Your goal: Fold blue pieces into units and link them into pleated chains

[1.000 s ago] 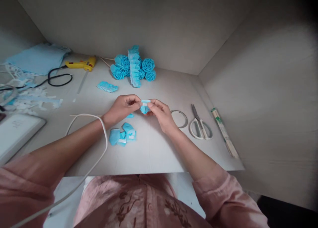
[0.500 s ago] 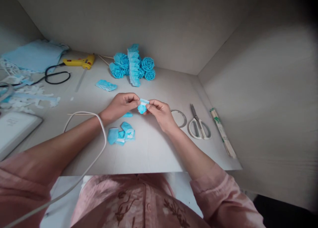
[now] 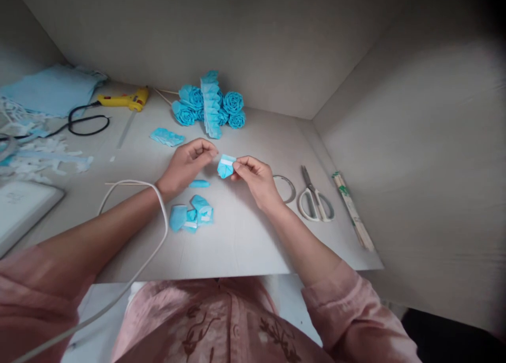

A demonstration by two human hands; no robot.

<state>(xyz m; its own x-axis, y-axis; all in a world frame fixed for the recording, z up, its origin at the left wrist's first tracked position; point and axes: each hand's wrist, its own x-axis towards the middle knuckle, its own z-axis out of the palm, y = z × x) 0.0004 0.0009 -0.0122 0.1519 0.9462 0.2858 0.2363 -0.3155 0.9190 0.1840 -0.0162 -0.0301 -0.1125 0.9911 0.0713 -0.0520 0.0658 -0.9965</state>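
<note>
My right hand (image 3: 255,178) pinches a small folded piece of light-blue mask fabric (image 3: 226,171) with a white strip across it. Just left of that piece, my left hand (image 3: 192,163) is closed, thumb against curled fingers and apart from the fabric. Anything in its pinch is too small to make out. Below my left wrist lie several folded blue pieces (image 3: 179,216) and a narrow blue strip (image 3: 200,184). Further back is a crumpled blue piece (image 3: 166,137).
Blue fabric roses (image 3: 233,102) with a pleated blue strip (image 3: 211,107) lie at the back. A yellow glue gun (image 3: 122,99) and stacked blue masks (image 3: 51,91) are left. Scissors (image 3: 314,202), a tape ring (image 3: 290,188) and wooden sticks (image 3: 353,213) lie right. A white cable (image 3: 164,215) crosses my left forearm.
My left hand has let go of the folded blue fabric piece and drawn away to the left and up. The piece stays in my right hand, now showing more of its face.
</note>
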